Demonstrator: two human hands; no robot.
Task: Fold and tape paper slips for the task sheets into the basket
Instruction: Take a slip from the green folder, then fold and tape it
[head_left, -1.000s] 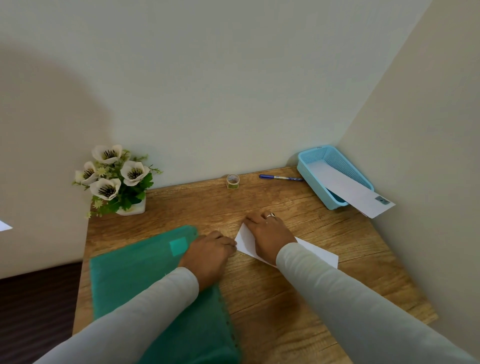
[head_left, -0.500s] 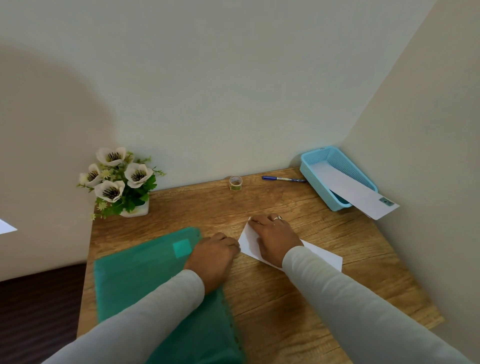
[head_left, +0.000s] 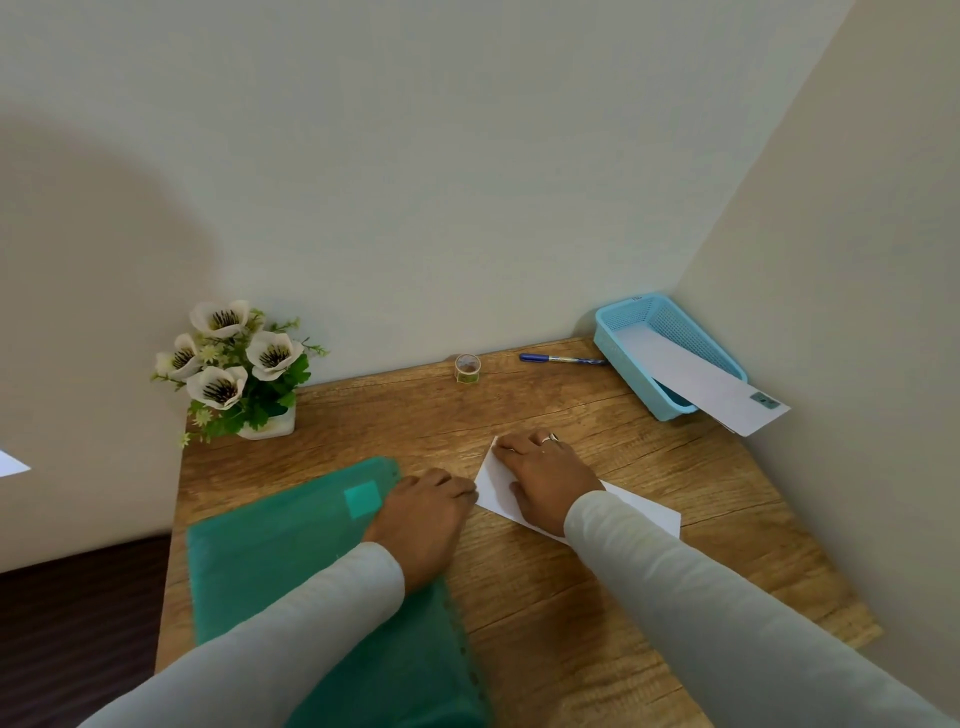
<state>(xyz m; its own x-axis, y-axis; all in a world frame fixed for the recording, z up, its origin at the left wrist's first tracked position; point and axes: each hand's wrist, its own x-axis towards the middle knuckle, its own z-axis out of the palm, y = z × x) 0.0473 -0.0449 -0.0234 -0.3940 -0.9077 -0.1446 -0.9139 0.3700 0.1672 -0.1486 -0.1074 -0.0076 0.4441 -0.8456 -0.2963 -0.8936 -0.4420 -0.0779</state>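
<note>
Wood-grain desk top (head_left: 545, 597) set into a corner of pale walls. Right hand (head_left: 545, 480), ring on one finger, laid flat and palm down on a white paper slip (head_left: 493, 488), fingers spread, pressing rather than gripping; slip lying at a slant near mid-desk, its far corner poking out past the fingertips, its other end showing beyond the pale sleeve (head_left: 727, 613). Left hand (head_left: 423, 514) just beside, knuckles up, fingers curled loosely, tips touching or nearly touching the slip's left edge; cannot tell whether anything is pinched under it. Heel of that hand resting over the edge of a green plastic folder (head_left: 291, 566), punched holes along its right margin, a lighter green square label near its far corner.

At the back right corner, a light-blue mesh basket (head_left: 623, 358), one long white folded sheet (head_left: 696, 379) lying in it at a slant, its near end sticking out over the rim and hanging above the desk, a small dark tab of tape or print near that end. Blue pen (head_left: 558, 358) lying flat just left of the basket, tip toward it, close to the back wall. Small roll of clear tape (head_left: 467, 368) standing on edge left of the pen, well apart from both hands. At the back left, a white pot of white artificial flowers (head_left: 234, 358) with dark centres and green leaves, against the wall. Dark floor beyond the desk's left edge.
</note>
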